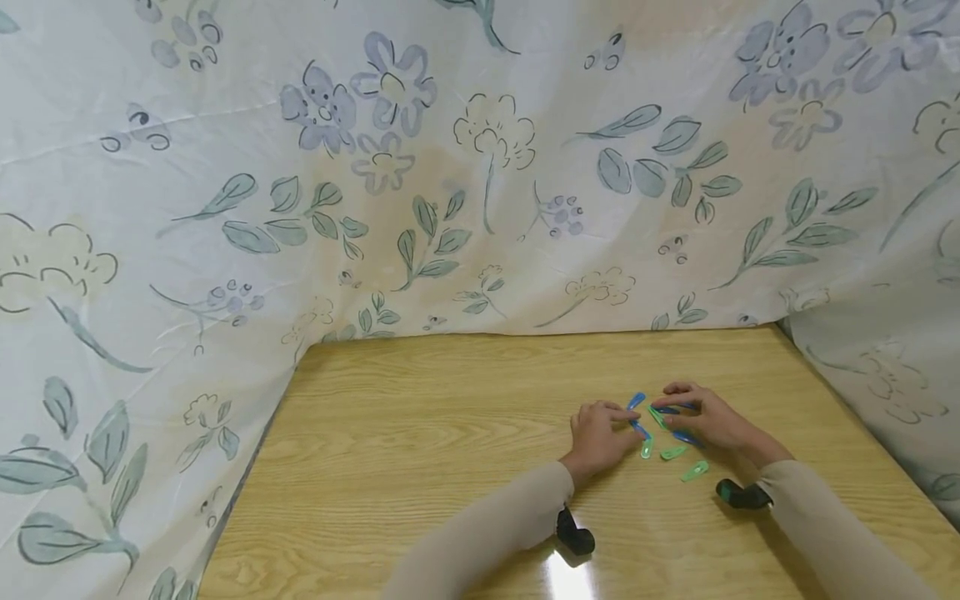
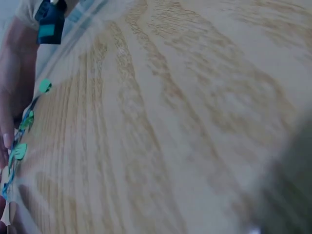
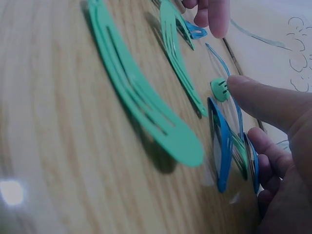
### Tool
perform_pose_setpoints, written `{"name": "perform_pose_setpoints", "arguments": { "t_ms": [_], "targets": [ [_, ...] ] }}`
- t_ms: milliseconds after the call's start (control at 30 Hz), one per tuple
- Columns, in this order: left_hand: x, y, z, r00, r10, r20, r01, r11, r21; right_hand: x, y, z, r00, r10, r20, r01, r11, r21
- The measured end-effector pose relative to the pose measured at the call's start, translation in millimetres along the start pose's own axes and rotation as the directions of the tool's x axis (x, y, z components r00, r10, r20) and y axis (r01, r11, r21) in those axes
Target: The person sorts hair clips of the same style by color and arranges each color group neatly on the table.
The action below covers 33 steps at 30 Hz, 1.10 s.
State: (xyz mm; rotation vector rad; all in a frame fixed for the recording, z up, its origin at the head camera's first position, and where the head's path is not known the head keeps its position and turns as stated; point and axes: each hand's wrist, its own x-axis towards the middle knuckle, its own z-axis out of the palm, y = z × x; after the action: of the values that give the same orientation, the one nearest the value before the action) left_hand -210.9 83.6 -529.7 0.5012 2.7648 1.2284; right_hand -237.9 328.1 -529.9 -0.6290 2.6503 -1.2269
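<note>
Several green and blue snap hair clips lie in a loose group on the wooden table. My left hand [image 1: 600, 437] is at the group's left side, fingertips right at a blue hair clip [image 1: 640, 430]. From the right, my right hand [image 1: 708, 417] pinches a green hair clip [image 1: 657, 417] between thumb and fingers. In the right wrist view, its thumb [image 3: 263, 100] meets that clip's rounded end [image 3: 220, 89]. More blue clips [image 3: 223, 151] lie beneath this hand, partly hidden. The left wrist view catches only clips [image 2: 19, 151] and fingertips at its left edge.
Two loose green hair clips [image 1: 673, 453] [image 1: 695, 471] lie nearer me, and another blue one [image 1: 637, 400] farther back. The wooden table [image 1: 420, 433] is bordered by a hanging floral cloth [image 1: 480, 250]. Black wrist devices [image 1: 576, 533] are under both sleeves.
</note>
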Motion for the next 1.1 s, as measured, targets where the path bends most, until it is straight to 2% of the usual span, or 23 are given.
{"name": "perform_pose_setpoints", "arguments": {
  "t_ms": [367,733,1000,1100],
  "targets": [
    [-0.2,4.4,11.6,0.995,-0.064,-0.082,0.069,0.996,0.059,-2.4,-3.9,0.5,1.0,-0.017,-0.001,0.017,1.0,0.01],
    [-2.9,5.7,17.3,0.986,-0.076,-0.145,0.089,0.993,0.081,-3.1,-1.0,3.2,0.996,-0.082,-0.017,0.082,0.997,-0.001],
    [-1.0,5.1,26.0,0.975,-0.068,-0.211,0.09,0.991,0.1,-3.1,-2.0,6.1,0.999,-0.038,-0.038,0.038,0.999,-0.004],
    [-2.0,6.0,28.9,0.974,-0.076,-0.212,0.1,0.989,0.105,-5.1,-1.5,7.5,0.999,-0.025,-0.043,0.024,1.0,-0.01]
  ]
}}
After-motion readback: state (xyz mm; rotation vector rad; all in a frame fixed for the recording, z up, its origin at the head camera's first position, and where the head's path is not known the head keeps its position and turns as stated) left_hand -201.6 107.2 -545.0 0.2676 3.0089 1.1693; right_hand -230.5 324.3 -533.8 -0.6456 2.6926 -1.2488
